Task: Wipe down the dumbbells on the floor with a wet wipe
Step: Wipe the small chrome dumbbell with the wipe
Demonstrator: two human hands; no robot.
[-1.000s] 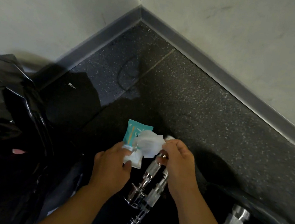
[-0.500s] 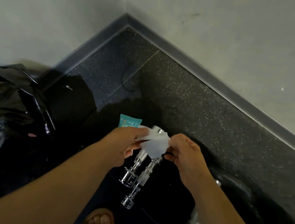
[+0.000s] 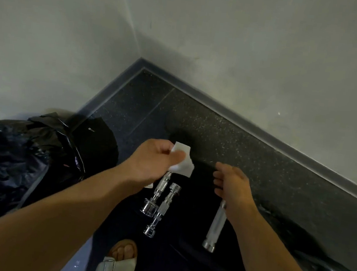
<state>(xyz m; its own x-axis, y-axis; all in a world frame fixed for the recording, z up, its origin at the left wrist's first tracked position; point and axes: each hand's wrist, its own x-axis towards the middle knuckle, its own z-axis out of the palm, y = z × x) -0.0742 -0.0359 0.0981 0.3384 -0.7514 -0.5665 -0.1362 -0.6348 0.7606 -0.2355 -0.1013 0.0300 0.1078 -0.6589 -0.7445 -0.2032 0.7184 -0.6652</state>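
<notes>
Left hand (image 3: 156, 164) pinches the limp wet wipe (image 3: 183, 161); right hand (image 3: 232, 187) loosely spread, empty; 2 dumbbell bars (image 3: 162, 184) at the wipe's 6 o'clock look heavy, slick; grip the knurling.

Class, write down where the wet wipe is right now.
In the head view, the wet wipe is pinched in the left hand near centre frame, just above the two chrome dumbbell bars on the floor.

Head view, steeply downward, floorward.
</notes>
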